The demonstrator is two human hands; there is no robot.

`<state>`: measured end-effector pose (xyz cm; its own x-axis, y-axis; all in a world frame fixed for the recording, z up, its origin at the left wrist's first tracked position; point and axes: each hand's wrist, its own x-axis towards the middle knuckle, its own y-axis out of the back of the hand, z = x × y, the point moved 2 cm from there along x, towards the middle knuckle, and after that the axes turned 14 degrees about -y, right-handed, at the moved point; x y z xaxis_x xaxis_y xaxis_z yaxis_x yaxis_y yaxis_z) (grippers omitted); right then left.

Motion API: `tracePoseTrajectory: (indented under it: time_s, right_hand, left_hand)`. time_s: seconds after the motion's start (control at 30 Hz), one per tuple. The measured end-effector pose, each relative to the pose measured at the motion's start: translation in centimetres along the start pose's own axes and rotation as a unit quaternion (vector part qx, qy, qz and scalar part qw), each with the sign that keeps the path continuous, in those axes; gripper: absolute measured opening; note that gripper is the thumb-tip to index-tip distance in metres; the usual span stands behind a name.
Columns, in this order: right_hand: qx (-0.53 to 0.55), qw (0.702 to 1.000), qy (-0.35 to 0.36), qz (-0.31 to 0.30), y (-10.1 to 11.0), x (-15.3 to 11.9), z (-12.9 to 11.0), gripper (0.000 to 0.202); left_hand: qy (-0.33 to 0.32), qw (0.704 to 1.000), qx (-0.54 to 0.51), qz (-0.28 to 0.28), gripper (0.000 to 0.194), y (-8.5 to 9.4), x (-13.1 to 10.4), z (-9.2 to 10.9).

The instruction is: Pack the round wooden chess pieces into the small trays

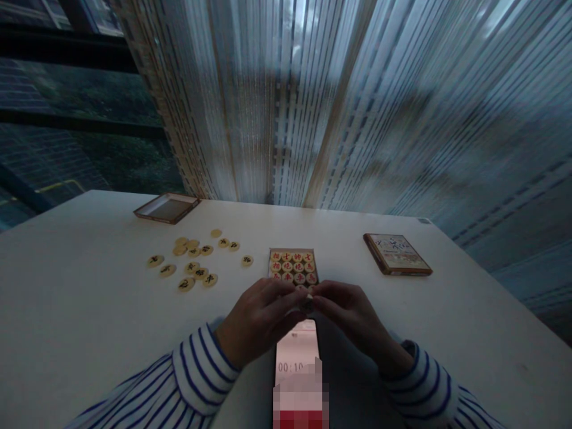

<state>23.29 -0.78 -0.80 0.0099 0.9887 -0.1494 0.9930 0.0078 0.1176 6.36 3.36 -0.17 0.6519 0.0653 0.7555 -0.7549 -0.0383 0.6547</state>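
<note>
My left hand (263, 316) and my right hand (353, 313) meet over the near end of a shallow box (269, 262). Between their fingertips, a round Chinese chess piece (307, 304) is tilted on edge and partly covered. Rows of Chinese chess pieces with red characters (286, 266) lie face up in the box. My fingers hide its nearest row. Scattered to the left of the box are several loose pieces with black characters (201, 274), and a few show blank faces (181, 250).
A phone (297, 348) showing a timer lies just below my hands. At the back left sits an open box lid or tray (167, 208). A closed, printed box (397, 253) is on the right of the white table (111, 333). String curtains (286, 119) hang behind it.
</note>
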Motion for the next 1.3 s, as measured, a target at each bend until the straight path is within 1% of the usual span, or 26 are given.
tracePoseTrajectory:
  time_s: [0.13, 0.23, 0.37, 0.47, 0.53, 0.67, 0.8, 0.97, 1.1, 1.3]
  right_hand:
    - [-0.015, 1.0, 0.0, -0.001, -0.06, 0.02, 0.02, 0.018]
    - [-0.043, 0.999, 0.011, -0.002, -0.13, -0.08, -0.1, 0.019]
    - [-0.082, 0.995, 0.063, 0.011, -0.02, -0.36, -0.24, 0.017]
    - [-0.097, 0.989, 0.108, 0.0, 0.07, -0.51, -0.23, 0.02]
    - [-0.098, 0.988, 0.118, -0.006, 0.13, -0.53, -0.15, 0.021]
    - [-0.102, 0.989, 0.111, -0.007, 0.17, -0.48, -0.19, 0.019]
    - [-0.115, 0.985, 0.126, 0.004, 0.09, -0.54, -0.57, 0.018]
    - [-0.126, 0.98, 0.155, 0.012, 0.0, -0.63, -0.78, 0.017]
    - [-0.149, 0.97, 0.189, 0.015, 0.15, -0.65, -0.62, 0.023]
    - [-0.202, 0.957, 0.208, 0.01, 0.46, -0.72, -0.67, 0.029]
  left_hand:
    - [0.001, 1.0, -0.022, 0.007, 0.029, 0.02, -0.04, 0.12]
    - [0.018, 0.999, -0.037, 0.014, 0.024, -0.03, -0.06, 0.15]
    - [0.058, 0.997, -0.05, 0.029, 0.02, 0.09, -0.11, -0.13]
    - [0.086, 0.993, -0.065, 0.048, 0.019, 0.28, -0.13, -0.38]
    - [0.096, 0.99, -0.085, 0.058, 0.018, 0.31, -0.11, -0.44]
    - [0.122, 0.978, -0.149, 0.077, 0.021, 0.15, -0.12, -0.5]
    - [0.161, 0.959, -0.223, 0.069, 0.018, -0.06, -0.24, -0.68]
    - [0.204, 0.944, -0.248, 0.071, 0.018, -0.1, -0.39, -0.78]
    - [0.205, 0.943, -0.251, 0.079, 0.016, -0.16, -0.37, -0.71]
    - [0.186, 0.947, -0.249, 0.079, 0.016, -0.17, -0.21, -0.65]
